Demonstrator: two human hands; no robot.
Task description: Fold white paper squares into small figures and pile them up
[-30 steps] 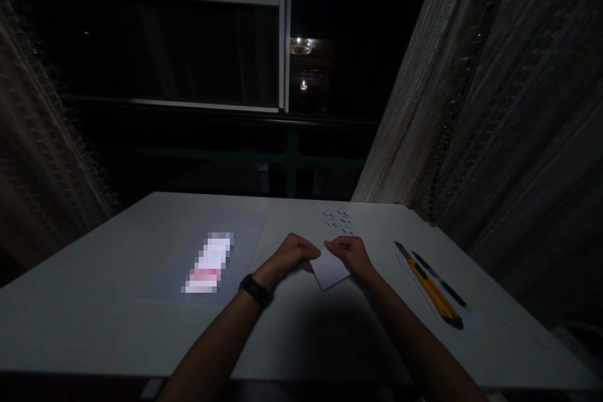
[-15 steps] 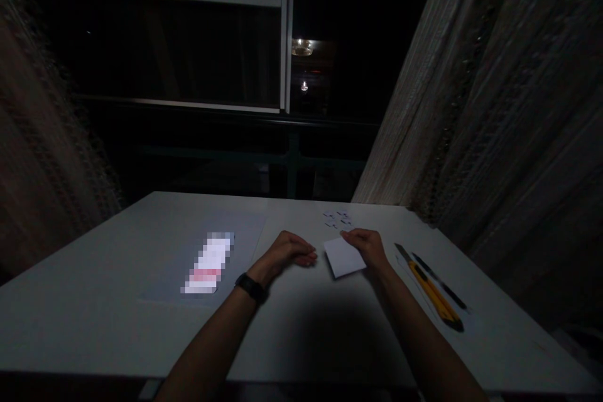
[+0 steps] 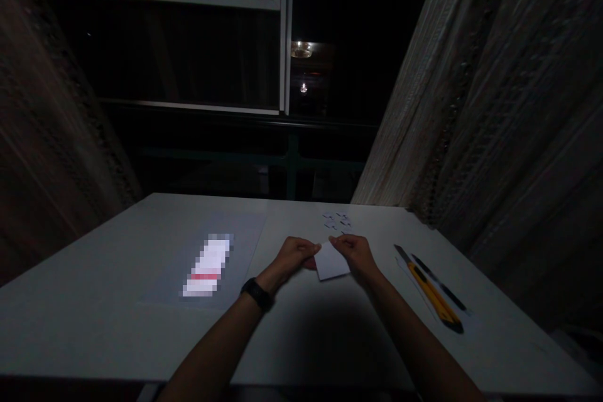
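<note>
Between my hands is a small square of white paper (image 3: 330,262), held tilted above the table. My left hand (image 3: 296,255), with a black band on its wrist, pinches the paper's upper left corner between thumb and fingers. At the upper right edge, my right hand (image 3: 357,254) grips the same paper, its thumb on top. Just beyond the hands lie several small paper pieces with dark marks (image 3: 337,221), partly hidden behind the right hand.
A yellow box cutter (image 3: 434,298) with its blade out and a dark pen (image 3: 438,281) lie at the right. On the left, a lit phone (image 3: 207,265) with a blurred screen rests on a pale sheet (image 3: 249,245). Curtains and a dark window stand behind the white table (image 3: 113,320).
My right hand has brought the paper leftward. My left hand, apart from it before, now holds its corner as well.
</note>
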